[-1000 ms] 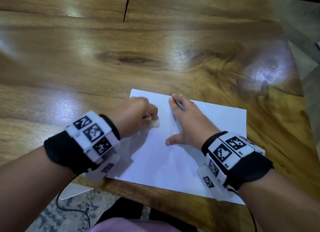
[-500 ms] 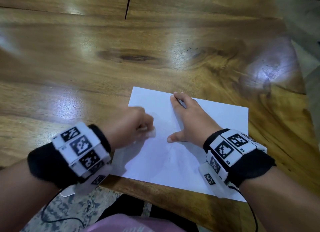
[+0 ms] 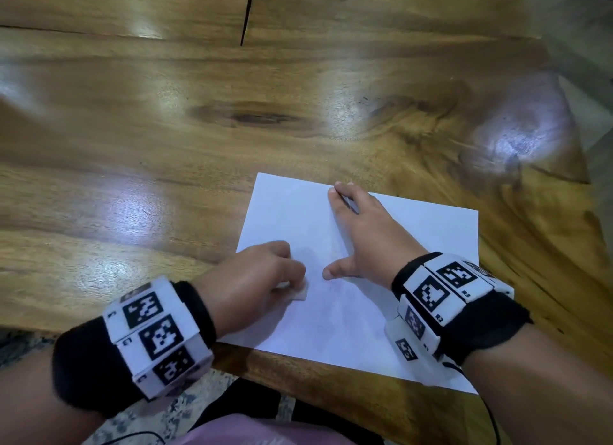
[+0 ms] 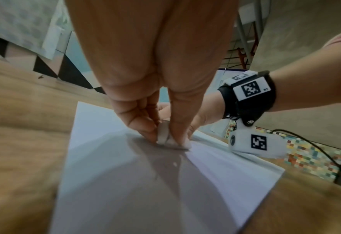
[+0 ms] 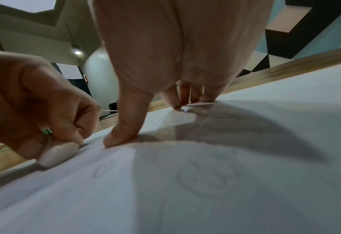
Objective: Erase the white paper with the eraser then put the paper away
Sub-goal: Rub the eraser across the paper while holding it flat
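Note:
A white sheet of paper (image 3: 348,318) lies on the wooden table (image 3: 166,152), its near right corner over the front edge. My left hand (image 3: 258,285) pinches a small white eraser (image 3: 300,292) and presses it onto the sheet's left part; the eraser (image 5: 55,154) shows beside my thumb in the right wrist view, and between my fingertips (image 4: 145,131) in the left wrist view. My right hand (image 3: 361,235) lies flat on the paper (image 5: 185,190), fingers straight and thumb spread, holding it down. Faint pencil circles (image 5: 209,178) show on the sheet.
The table's front edge (image 3: 298,375) runs just below the paper, with patterned floor beneath. A dark gap (image 3: 247,16) between boards sits at the back. A black cable (image 3: 491,411) hangs from my right wristband.
My left hand has drawn the eraser down the sheet toward me, from beside the right hand's fingers to beside its thumb. The right hand stays pressed on the paper.

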The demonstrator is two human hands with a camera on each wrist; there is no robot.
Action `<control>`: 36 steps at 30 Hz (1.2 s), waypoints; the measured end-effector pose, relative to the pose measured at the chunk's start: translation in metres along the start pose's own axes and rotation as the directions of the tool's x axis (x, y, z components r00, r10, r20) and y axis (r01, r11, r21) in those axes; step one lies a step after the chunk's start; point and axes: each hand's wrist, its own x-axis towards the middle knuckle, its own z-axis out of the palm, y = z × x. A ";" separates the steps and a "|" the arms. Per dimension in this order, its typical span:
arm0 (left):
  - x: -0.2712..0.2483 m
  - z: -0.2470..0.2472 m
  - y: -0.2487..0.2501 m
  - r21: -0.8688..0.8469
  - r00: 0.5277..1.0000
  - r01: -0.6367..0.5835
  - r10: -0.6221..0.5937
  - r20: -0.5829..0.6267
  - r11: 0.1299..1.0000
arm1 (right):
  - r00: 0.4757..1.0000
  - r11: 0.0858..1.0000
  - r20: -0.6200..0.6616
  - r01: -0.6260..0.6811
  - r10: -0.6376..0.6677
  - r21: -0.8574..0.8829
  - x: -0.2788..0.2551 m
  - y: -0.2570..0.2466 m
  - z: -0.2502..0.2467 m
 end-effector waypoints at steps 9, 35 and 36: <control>0.012 -0.017 0.008 0.044 0.993 0.071 -0.075 0.088 0.997 | 0.992 0.994 0.119 0.056 -0.044 -0.096 -0.008 0.007 -0.003; 0.044 -0.024 0.001 0.066 0.994 -0.009 0.016 -0.108 0.998 | 0.995 0.995 0.085 0.067 -0.061 -0.068 0.001 0.007 -0.010; 0.031 -0.019 -0.002 0.056 0.997 -0.033 0.036 -0.065 0.998 | 0.994 0.995 0.085 0.068 -0.062 -0.071 0.001 0.007 -0.010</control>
